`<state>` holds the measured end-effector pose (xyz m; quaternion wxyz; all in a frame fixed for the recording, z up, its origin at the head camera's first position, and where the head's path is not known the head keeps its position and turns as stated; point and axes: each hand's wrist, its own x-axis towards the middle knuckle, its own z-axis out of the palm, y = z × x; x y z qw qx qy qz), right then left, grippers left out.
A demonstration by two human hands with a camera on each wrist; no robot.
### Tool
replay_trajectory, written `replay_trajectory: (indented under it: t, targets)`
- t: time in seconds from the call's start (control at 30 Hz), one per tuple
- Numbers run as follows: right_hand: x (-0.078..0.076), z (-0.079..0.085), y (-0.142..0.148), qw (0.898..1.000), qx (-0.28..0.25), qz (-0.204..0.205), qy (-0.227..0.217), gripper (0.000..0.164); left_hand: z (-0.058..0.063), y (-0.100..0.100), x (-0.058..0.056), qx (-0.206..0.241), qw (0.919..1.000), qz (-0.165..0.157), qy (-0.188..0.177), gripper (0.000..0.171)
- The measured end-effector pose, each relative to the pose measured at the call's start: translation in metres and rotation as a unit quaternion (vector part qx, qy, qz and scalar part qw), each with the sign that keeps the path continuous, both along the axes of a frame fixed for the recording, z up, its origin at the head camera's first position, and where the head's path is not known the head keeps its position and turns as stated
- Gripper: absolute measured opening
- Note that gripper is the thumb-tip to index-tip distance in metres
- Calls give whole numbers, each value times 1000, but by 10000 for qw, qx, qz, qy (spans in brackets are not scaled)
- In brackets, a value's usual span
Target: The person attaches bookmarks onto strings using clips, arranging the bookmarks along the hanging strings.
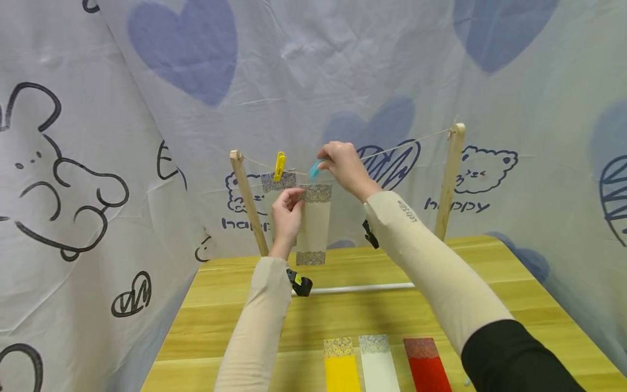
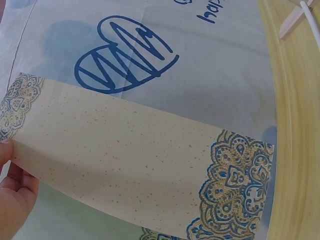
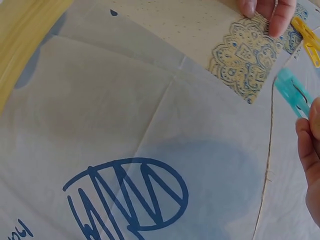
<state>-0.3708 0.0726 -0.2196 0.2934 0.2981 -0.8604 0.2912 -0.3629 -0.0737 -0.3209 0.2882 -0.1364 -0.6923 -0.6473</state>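
Note:
My left hand [image 1: 287,215] pinches a cream paper strip [image 1: 313,226] by its upper left edge, so it hangs just below the string [image 1: 392,148]. Lace-like blue and gold patterns cover both ends of that strip, and small flecks dot its middle [image 2: 125,145]. Between the thumb and fingers of my right hand [image 1: 345,167] is a light blue clothespin [image 3: 292,91], its tip right at the string above the strip. To the left, a yellow clothespin [image 1: 280,166] grips another patterned strip [image 1: 269,182] on the string; my left hand and the cream strip partly hide it.
The string runs between a left wooden post [image 1: 249,201] and a right wooden post [image 1: 450,179]. A white rod [image 1: 360,288] lies low across the wooden table [image 1: 220,321]. Yellow [image 1: 341,373], white [image 1: 379,367] and red [image 1: 428,373] strips lie at the front. Behind hangs a printed cloth [image 1: 303,71].

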Motion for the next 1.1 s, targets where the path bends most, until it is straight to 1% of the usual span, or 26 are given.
replay_trajectory:
  t: [0.1,0.17,0.37,0.43,0.53,0.7,0.87,0.97,1.1]
  targets:
    - [-1,-3,-2,9999,-17,7,141,17,0,-1,-1,18,10000,-3,-9,21]
    - [-2,-5,-3,9999,-60,-4,155,17,-1,0,-1,24,10000,-1,13,21]
    - [-5,-10,-2,9995,-249,-178,34,19,-2,-1,-2,-7,9999,-4,134,20]
    - [-6,-11,-1,9994,-192,-293,42,22,-3,-2,-2,-9,9999,-14,126,20]
    - [-8,-12,1,9993,-177,-341,-13,24,-4,-2,-2,-14,10000,-40,51,20]
    - [-13,-15,4,9980,-470,-226,-363,24,-5,-2,-2,5,10000,-73,-61,20]
    - [-15,-19,6,9941,-780,-58,-753,21,-5,-1,-2,39,10000,-22,-34,20]
    - [-15,-20,5,9933,-870,-16,-758,21,-5,-1,-2,19,10000,25,2,19]
    - [-14,-18,1,9943,-910,-60,-560,20,-4,-2,-3,73,10000,43,-21,19]
